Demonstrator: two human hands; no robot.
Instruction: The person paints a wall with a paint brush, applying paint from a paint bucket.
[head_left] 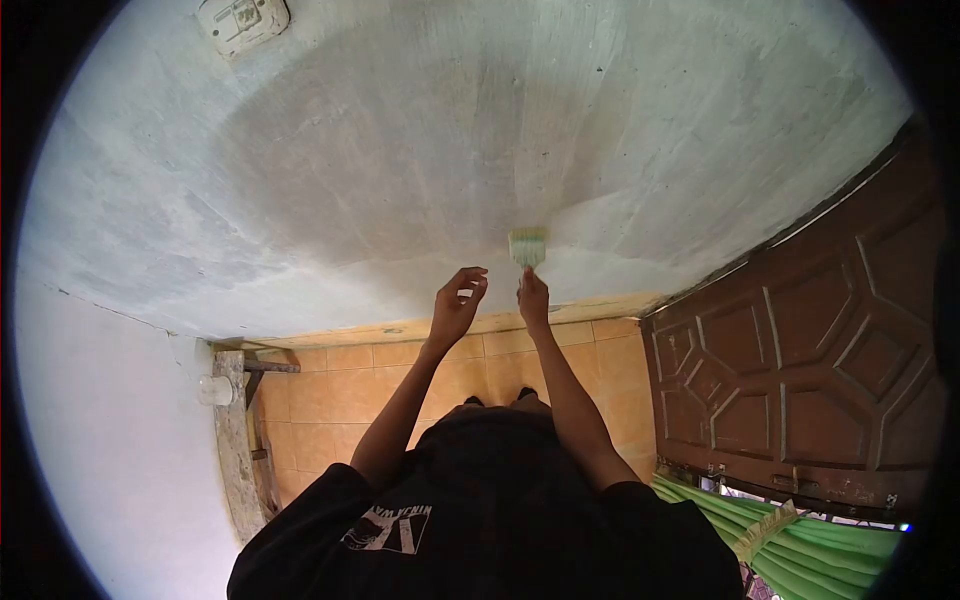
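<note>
My right hand is closed around the handle of a wide paintbrush. The brush's pale, greenish-white head points up the wall, and its yellowish bristle tips are at the wall surface. Most of the handle is hidden in my fingers. To the left of the brush, my left hand is raised near the wall with its fingers loosely curved. A gap shows between thumb and fingers, and I see nothing held there. The wall in front is pale, with a large darker grey patch and streaks.
A white electrical fitting is on the wall at upper left. At left stands a worn wooden bench with a translucent container on it. A brown panelled door and a green curtain are at right. Orange tiles cover the floor.
</note>
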